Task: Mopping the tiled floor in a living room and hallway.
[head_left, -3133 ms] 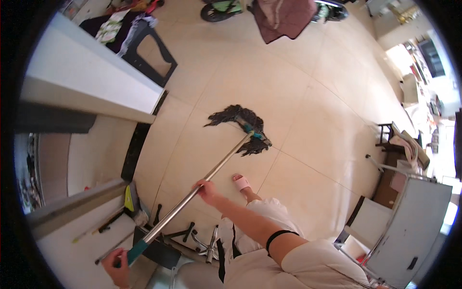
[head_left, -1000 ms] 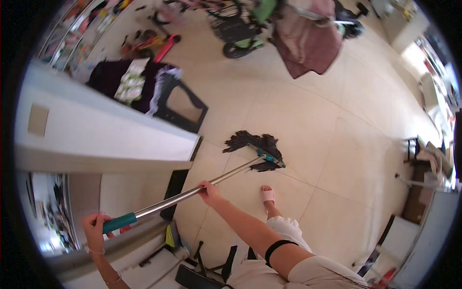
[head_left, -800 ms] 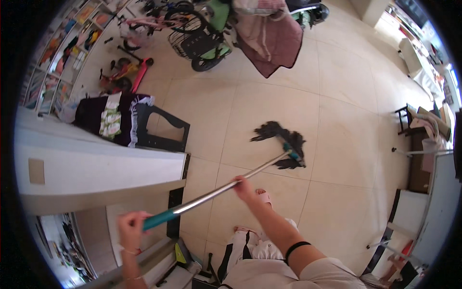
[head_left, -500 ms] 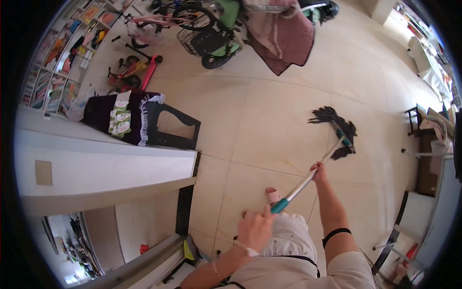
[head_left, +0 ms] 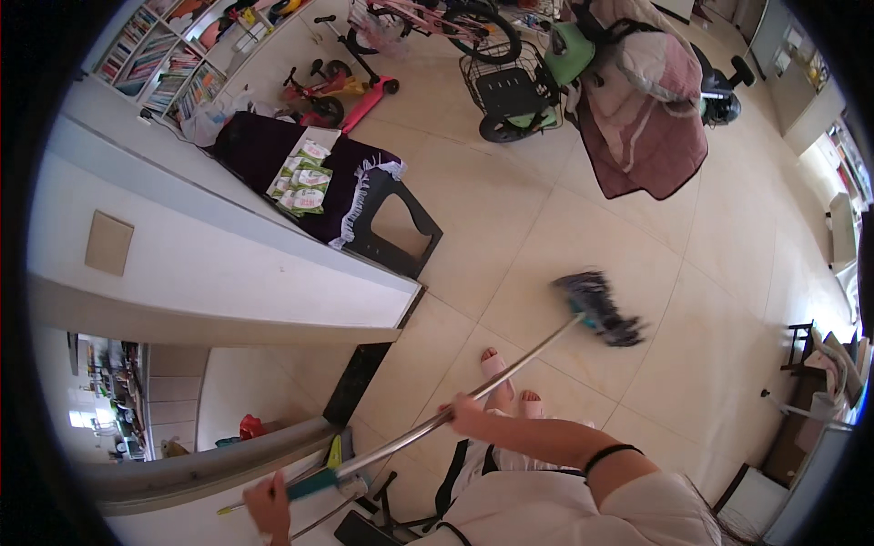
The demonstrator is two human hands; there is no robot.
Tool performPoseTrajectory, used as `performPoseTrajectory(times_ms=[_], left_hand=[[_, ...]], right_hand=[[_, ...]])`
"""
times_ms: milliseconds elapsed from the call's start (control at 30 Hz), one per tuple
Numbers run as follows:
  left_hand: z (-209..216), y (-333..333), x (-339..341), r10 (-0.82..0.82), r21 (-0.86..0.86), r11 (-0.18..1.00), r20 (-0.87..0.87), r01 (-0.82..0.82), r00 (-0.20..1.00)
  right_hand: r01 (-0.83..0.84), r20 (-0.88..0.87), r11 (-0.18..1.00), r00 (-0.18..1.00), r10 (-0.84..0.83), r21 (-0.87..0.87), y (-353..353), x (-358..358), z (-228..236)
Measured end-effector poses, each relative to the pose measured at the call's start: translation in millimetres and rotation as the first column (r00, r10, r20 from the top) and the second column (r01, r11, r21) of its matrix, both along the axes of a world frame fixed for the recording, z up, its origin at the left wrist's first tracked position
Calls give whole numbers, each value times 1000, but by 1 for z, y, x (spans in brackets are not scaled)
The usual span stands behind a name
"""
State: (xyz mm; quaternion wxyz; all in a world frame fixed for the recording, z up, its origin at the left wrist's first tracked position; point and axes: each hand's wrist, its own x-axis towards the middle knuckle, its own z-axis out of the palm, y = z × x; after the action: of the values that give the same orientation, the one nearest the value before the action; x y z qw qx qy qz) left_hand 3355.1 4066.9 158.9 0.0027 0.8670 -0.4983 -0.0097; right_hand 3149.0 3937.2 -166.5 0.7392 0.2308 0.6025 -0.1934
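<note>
I hold a mop with a silver pole (head_left: 528,359) slanting from the lower left up to its head. Its dark, stringy head (head_left: 601,308) lies on the tiled floor in front of my feet, slightly smeared by motion. Beside the teal grip (head_left: 312,485) at the pole's near end, my left hand (head_left: 269,508) is closed round the handle. Farther up, my right hand (head_left: 468,415) wraps round the bare pole, its forearm reaching across my body. Below the pole are my feet in pink slippers (head_left: 533,400).
A dark stool (head_left: 410,218) with a purple cloth (head_left: 259,150) and green-white packets stands left, by a wall corner (head_left: 401,309). Beyond are a red scooter (head_left: 369,105), a pink bicycle (head_left: 455,27) and a green electric scooter (head_left: 572,53) under a quilted cover (head_left: 637,146). Furniture lines the right.
The mop head has swung nearer and slightly left. Both my hands have moved left with the pole, the left one well down to the lower left. My view has turned too.
</note>
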Motion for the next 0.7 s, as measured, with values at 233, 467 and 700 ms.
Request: performPoseTrajectory(times_ms=[233,467,700], left_hand=[[17,-12,-15,193,246,952,-21,-182,981],[23,-69,-5,486,298,865,-307,-403,818],[-32,-240,-36,-136,192,976,148,106,980]], right_hand=[[-77,213,442,794,570,-894,45,145,-261],[-452,146,745,800,582,-491,-35,172,-113],[-25,223,941,969,106,-339,-261,42,-66]])
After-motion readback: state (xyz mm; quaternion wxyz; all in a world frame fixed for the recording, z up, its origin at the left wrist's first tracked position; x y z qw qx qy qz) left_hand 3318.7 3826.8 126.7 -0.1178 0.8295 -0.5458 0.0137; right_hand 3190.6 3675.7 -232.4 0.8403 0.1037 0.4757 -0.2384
